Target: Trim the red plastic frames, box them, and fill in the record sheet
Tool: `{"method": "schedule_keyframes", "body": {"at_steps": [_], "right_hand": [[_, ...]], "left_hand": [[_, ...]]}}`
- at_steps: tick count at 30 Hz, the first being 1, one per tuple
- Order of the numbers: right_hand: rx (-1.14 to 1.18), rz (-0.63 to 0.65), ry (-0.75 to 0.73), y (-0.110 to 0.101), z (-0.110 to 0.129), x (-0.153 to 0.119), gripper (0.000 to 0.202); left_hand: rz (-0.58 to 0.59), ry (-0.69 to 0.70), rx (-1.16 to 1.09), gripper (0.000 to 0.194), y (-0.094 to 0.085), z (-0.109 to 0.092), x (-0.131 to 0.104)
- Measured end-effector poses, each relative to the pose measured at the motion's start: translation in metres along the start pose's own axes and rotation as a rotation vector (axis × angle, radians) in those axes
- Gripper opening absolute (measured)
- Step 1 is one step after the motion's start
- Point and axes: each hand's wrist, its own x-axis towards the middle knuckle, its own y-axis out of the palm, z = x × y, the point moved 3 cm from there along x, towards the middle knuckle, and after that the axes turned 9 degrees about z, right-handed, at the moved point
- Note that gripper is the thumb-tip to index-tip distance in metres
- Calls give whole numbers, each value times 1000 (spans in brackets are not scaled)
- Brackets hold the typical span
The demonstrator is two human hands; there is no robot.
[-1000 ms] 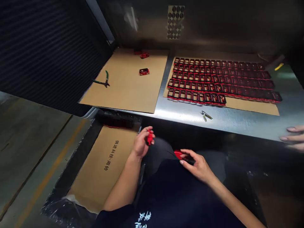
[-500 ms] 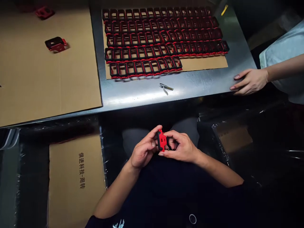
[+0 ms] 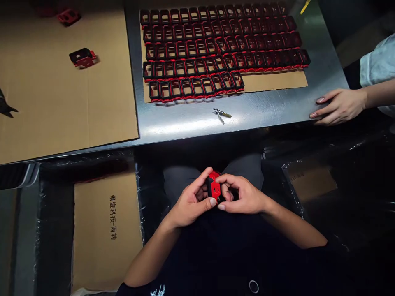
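Observation:
Above my lap I hold a small red and black plastic frame between both hands. My left hand grips its left side, with the thumb at the lower end and a finger at the top. My right hand pinches its right side, index finger near the upper part and thumb low. The fingers partly cover the piece. Nail clippers lie unfolded on the metal table beyond my hands. Rows of similar red and black frames stand on a cardboard sheet behind them.
At the left, a large cardboard sheet bears a red and black frame, another red piece and a dark tool tip. Another person's hand rests on the table's right edge. A lined cardboard box stands below left.
The frame has turned a little in my hands, and my left thumb has moved down to its lower end. The whole view has shifted, bringing the dark tool tip in at left.

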Motion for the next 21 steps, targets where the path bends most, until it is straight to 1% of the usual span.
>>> {"method": "schedule_keyframes", "body": {"at_steps": [2, 3, 5, 7, 8, 10, 11, 13, 17, 19, 21], "right_hand": [[343, 67, 106, -3, -1, 0, 42], [483, 71, 158, -4, -2, 0, 42], [638, 36, 254, -4, -2, 2, 45], [648, -10, 320, -2, -2, 3, 46], [624, -28, 337, 0, -1, 4, 46], [546, -51, 343, 3, 0, 4, 43], [496, -61, 324, 4, 0, 4, 40], [370, -101, 233, 4, 2, 3, 32], [35, -182, -63, 0, 5, 3, 13], [-51, -181, -161, 0, 4, 4, 9], [-70, -173, -197, 1, 1, 5, 8]], "left_hand": [[-6, 14, 172, 80, 0, -2, -3], [-18, 28, 297, 78, -1, -4, -4], [-54, 69, 575, 73, -1, -8, -5], [-76, 119, 798, 71, -1, -13, -5], [-79, 141, 870, 70, 0, -14, -4], [-92, 195, 947, 66, 1, -17, -2], [-112, 219, 957, 64, 1, -17, -2], [-176, 244, 919, 63, 1, -17, -2], [-269, 274, 716, 72, 2, -12, -4], [-319, 315, 699, 80, 5, -11, -5], [-376, 355, 744, 88, 9, -11, -5]]}}
